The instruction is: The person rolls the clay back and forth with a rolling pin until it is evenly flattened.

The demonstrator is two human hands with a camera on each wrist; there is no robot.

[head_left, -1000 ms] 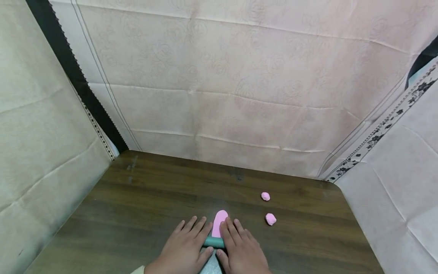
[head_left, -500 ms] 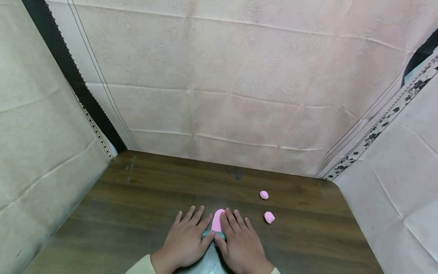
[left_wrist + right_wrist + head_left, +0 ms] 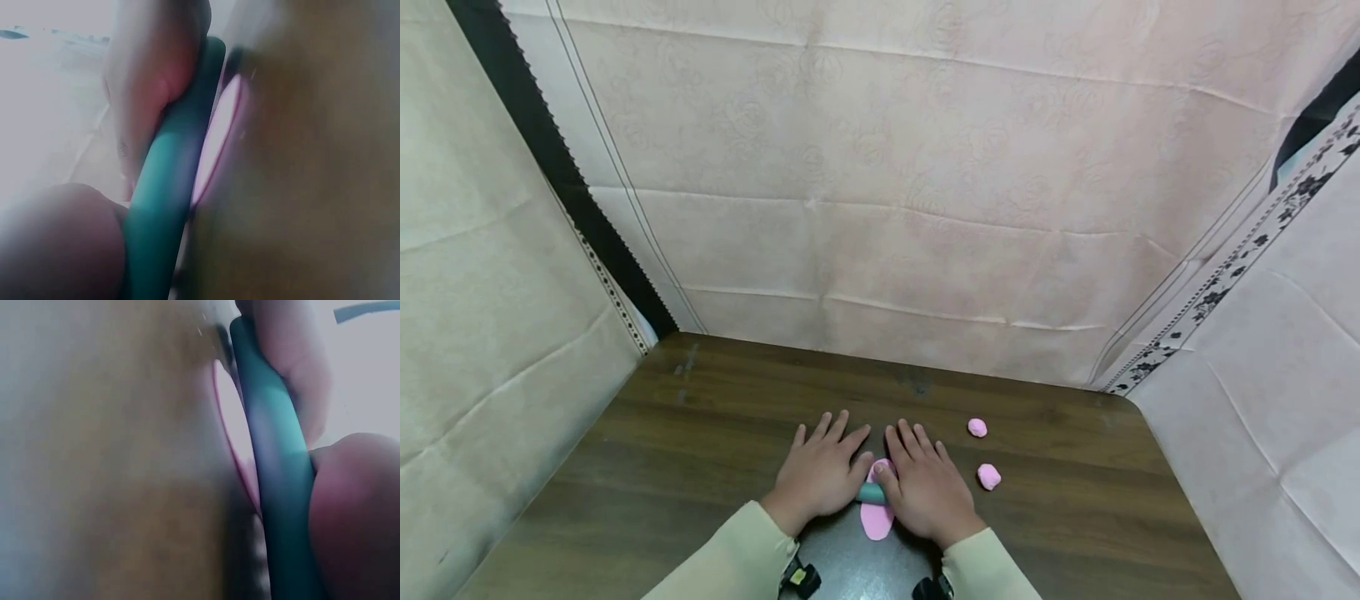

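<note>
A flattened oval of pink clay (image 3: 877, 522) lies on the table, with a green rolling pin (image 3: 871, 493) across it. My left hand (image 3: 820, 477) rests flat over the pin's left part, fingers straight and pointing forward. Over its right part lies my right hand (image 3: 929, 485), fingers likewise stretched out. Between the two thumbs only the pin's short middle section shows from above. In the left wrist view, the palm side presses along the rolling pin (image 3: 165, 175), and the clay (image 3: 219, 137) sticks out beside it. The right wrist view shows the rolling pin (image 3: 275, 444) under that palm.
Two small pink clay lumps (image 3: 977, 427) (image 3: 988, 477) sit to the right of my right hand. The brown wooden table (image 3: 737, 400) is bordered by pale cloth hangings (image 3: 880, 167) at the back and both sides.
Both hands have moved forward, away from me, and the rolling pin has rolled forward over the clay. The clay's near end now shows behind the pin, and both sleeves are in view.
</note>
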